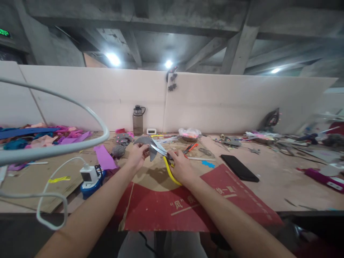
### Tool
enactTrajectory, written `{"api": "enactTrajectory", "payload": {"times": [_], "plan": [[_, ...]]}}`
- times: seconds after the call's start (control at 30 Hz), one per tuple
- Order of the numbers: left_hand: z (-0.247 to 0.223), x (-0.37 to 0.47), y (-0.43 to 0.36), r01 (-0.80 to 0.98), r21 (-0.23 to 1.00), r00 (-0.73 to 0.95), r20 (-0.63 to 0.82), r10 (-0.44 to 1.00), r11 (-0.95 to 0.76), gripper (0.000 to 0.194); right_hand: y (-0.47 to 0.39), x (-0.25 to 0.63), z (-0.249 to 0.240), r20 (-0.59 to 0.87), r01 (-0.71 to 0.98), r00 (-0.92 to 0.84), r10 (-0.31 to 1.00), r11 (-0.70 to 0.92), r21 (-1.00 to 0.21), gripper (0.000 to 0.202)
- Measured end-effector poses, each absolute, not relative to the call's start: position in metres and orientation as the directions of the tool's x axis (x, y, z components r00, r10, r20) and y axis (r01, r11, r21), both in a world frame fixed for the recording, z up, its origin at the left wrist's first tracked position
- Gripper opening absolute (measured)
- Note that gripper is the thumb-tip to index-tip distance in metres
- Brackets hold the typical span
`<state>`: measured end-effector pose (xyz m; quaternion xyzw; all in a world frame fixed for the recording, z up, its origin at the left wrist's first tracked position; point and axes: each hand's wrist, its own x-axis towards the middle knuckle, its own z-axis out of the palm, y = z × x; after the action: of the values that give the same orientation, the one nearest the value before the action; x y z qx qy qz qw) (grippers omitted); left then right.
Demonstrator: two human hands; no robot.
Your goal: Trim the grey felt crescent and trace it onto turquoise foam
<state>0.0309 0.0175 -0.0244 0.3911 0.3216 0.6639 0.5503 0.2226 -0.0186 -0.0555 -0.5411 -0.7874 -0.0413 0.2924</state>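
My left hand [139, 157] pinches a piece of grey sheet material [146, 140], perhaps felt or paper, with a curved outline and a pointed flap hanging down. A pair of scissors [159, 148] is in my right hand [180, 165], its fingers closed around the handles. The steel blades point up and to the left and meet the grey piece beside my left fingers. One yellow handle loop [170, 172] hangs below my right hand. Both hands are above a brown and red cardboard sheet [153, 208] at the table's front edge.
A white charger [89, 174] stands left on a blue base, its cable looping forward. Colourful scraps [72, 136] lie far left. A bottle [138, 122] stands at the partition. Right are a black phone [239, 167], a blue cutout [208, 164] and a magenta tool [324, 180].
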Motion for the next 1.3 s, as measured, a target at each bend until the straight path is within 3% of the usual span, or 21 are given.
{"api": "enactTrajectory", "payload": {"times": [0.13,0.73,1.3], "plan": [[-0.0261,0.0354,0.0160,-0.494,0.850,-0.092,0.158,0.983,-0.183,0.021,-0.0236,0.2217,-0.0506,0.477,0.913,-0.249,0.843,0.368,-0.174,0.037],[-0.0256,0.0337,0.0144,-0.494,0.860,-0.076,0.102,0.992,-0.127,0.020,-0.0204,0.2217,-0.0480,0.499,0.947,-0.249,0.830,0.317,-0.055,0.045],[-0.0343,0.0274,0.0235,-0.537,0.833,-0.040,0.138,0.990,-0.137,0.025,-0.0185,0.2246,-0.0471,0.493,0.927,-0.296,0.818,0.371,-0.061,0.046]]}}
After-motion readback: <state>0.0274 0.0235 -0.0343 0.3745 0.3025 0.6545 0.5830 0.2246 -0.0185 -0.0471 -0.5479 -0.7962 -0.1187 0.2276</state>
